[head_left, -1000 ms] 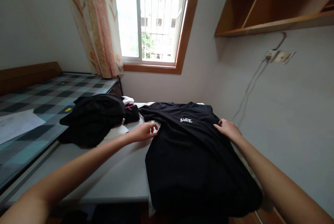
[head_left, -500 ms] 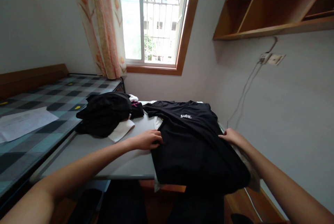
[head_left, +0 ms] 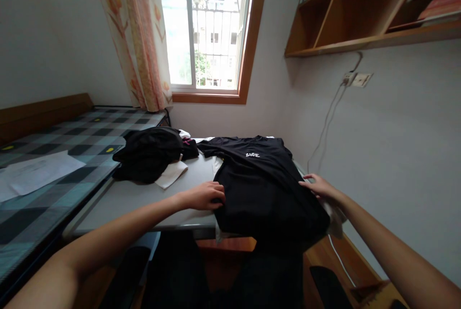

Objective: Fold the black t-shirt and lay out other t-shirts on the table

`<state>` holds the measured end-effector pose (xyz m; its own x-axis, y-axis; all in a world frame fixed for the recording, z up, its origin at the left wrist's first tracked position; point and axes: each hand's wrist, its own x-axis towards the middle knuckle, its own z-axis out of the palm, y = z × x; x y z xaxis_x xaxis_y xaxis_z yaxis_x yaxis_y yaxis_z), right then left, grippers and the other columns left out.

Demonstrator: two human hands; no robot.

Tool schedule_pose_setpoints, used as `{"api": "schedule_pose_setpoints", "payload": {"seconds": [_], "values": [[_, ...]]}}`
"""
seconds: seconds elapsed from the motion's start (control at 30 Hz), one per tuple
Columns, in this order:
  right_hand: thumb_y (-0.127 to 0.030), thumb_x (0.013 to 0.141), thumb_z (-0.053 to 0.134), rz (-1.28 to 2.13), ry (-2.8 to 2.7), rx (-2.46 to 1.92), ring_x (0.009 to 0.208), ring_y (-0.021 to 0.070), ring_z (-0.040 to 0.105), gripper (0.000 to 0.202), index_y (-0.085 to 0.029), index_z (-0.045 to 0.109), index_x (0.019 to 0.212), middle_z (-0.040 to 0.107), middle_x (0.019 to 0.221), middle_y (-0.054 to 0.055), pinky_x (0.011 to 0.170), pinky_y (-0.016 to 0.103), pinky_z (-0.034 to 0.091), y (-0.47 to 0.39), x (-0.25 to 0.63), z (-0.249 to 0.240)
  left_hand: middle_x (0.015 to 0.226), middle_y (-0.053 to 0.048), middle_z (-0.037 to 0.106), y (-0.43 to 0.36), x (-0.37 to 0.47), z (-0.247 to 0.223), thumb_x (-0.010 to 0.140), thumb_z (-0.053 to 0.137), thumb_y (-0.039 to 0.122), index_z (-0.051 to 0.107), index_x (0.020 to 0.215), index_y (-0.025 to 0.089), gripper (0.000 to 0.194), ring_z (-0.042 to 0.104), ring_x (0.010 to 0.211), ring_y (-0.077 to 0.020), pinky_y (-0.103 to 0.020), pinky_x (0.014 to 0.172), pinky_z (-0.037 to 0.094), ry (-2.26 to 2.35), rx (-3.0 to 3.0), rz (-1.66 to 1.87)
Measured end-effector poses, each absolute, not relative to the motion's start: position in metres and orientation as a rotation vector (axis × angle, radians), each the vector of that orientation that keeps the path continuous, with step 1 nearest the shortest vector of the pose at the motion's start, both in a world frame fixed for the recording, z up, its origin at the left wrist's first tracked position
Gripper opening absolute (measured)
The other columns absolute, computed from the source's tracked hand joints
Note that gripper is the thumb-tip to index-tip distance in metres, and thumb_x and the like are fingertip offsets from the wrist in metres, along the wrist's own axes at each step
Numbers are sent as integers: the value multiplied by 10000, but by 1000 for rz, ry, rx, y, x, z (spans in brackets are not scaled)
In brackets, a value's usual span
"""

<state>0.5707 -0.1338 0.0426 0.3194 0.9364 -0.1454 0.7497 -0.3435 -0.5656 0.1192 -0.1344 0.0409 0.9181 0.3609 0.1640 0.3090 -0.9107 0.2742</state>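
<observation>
A black T-shirt with white lettering on its chest lies spread over a light grey table, its lower end at the near edge. At its left edge my left hand is closed, with curled fingers on the fabric. On the right edge my right hand touches the cloth, its visible fingers stretched and slightly apart. Pale fabric hangs below that hand. Left of the shirt sits a heap of black clothing, with a whitish piece in front of it.
A bed with a checked cover adjoins the table on the left, with paper sheets on it. A wall shelf hangs at upper right, above a socket with a dangling cable. A curtained window is behind.
The view has shifted slightly. My right hand's fingers have loosened from a pinch at the shirt's edge and spread a little. My left hand stays at the left edge.
</observation>
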Motion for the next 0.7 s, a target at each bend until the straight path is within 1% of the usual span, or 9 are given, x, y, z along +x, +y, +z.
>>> {"api": "schedule_pose_setpoints", "payload": {"seconds": [0.07,0.13,0.2,0.23,0.3,0.4,0.47,0.6,0.7], "values": [[-428,725,698,842,-1456,-2226,519,148,573,354,-130,642,907,599,603,21,456,240,449,-146,574,46,975,-47,637,-141,119,44,831,675,358,690,987,225,206,590,921,-189,-293,864,432,463,2822,305],[-452,666,750,1004,-1488,-2228,484,136,548,349,-133,638,753,562,539,9,426,226,424,-159,577,49,1022,-54,632,-148,118,47,748,748,460,685,1030,228,371,585,960,-210,-306,881,430,420,2808,279],[-466,605,791,1117,-1568,-2160,519,153,582,368,-143,628,667,590,550,27,438,226,445,-171,578,52,1053,-56,628,-153,118,50,679,799,481,672,1092,242,494,581,981,-225,-318,895,424,377,2810,238],[-466,592,799,1177,-1589,-2101,573,172,619,368,-146,638,675,634,604,47,471,233,477,-177,578,53,1061,-57,627,-155,119,51,675,807,466,668,1116,252,509,580,985,-228,-320,895,422,358,2816,219],[-478,621,774,1269,-1572,-1960,723,212,680,363,-162,671,765,713,773,76,571,254,540,-186,577,56,1061,-56,628,-158,120,54,721,787,415,678,1121,270,439,582,982,-224,-312,881,421,331,2828,191],[-492,746,658,1341,-1471,-1796,925,237,695,350,-202,677,941,736,975,80,715,292,581,-197,572,61,1027,-55,641,-163,124,60,835,688,324,713,1049,271,221,595,941,-200,-290,846,427,308,2836,180],[-474,811,582,1349,-1422,-1752,1017,239,679,341,-221,659,1025,729,1041,83,791,316,583,-201,568,66,980,-58,650,-165,127,67,891,615,287,718,1007,248,160,602,895,-185,-283,819,433,295,2829,198],[-450,860,498,1235,-1342,-1712,1083,247,657,377,-229,622,1139,712,1114,106,867,346,571,-202,567,79,868,-56,633,-171,134,86,962,493,305,693,905,182,241,597,793,-151,-249,736,445,337,2693,314],[-484,831,538,1196,-1271,-1720,1032,267,678,411,-218,636,1129,716,1104,117,841,351,581,-200,581,82,829,-47,622,-181,138,97,973,472,349,671,851,169,295,593,760,-129,-221,703,451,350,2545,361]]}}
